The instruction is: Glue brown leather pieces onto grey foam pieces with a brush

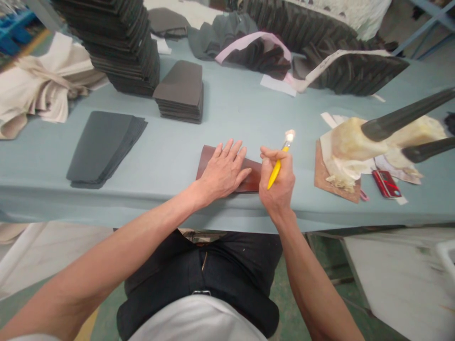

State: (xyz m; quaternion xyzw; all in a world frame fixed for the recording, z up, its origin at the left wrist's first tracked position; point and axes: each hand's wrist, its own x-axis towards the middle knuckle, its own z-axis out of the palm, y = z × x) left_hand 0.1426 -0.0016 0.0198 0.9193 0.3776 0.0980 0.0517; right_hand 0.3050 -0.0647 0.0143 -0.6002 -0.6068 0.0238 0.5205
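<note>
My left hand (223, 170) lies flat with fingers spread on a brown leather piece (253, 176) near the front edge of the grey-blue table (231, 113). My right hand (277, 177) is closed round a yellow-handled brush (279, 166), just right of the leather piece. The brush's pale bristle tip (289, 136) points up and away, above the table surface.
A glue-crusted pot (351, 139) with dark handles sits on a brown board (322, 173) at the right, a small red object (386, 183) beside it. Stacks of dark cut pieces (103, 144) (181, 90) (121, 42) stand left and behind. Cream fabric (39, 85) is heaped far left.
</note>
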